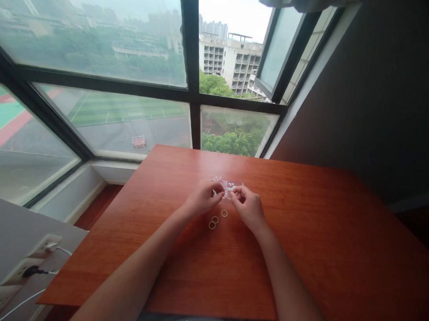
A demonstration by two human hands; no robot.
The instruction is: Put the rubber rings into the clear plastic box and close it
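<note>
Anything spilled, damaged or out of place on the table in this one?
Nothing stands out. Both hands, left hand and right hand, hold a small clear plastic bag over the wooden table. Three small rings lie loose just below the hands, close together, not scattered.

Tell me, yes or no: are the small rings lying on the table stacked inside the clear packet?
No: the three small rings lie loose on the table, below the clear packet held between the left hand and right hand.
</note>
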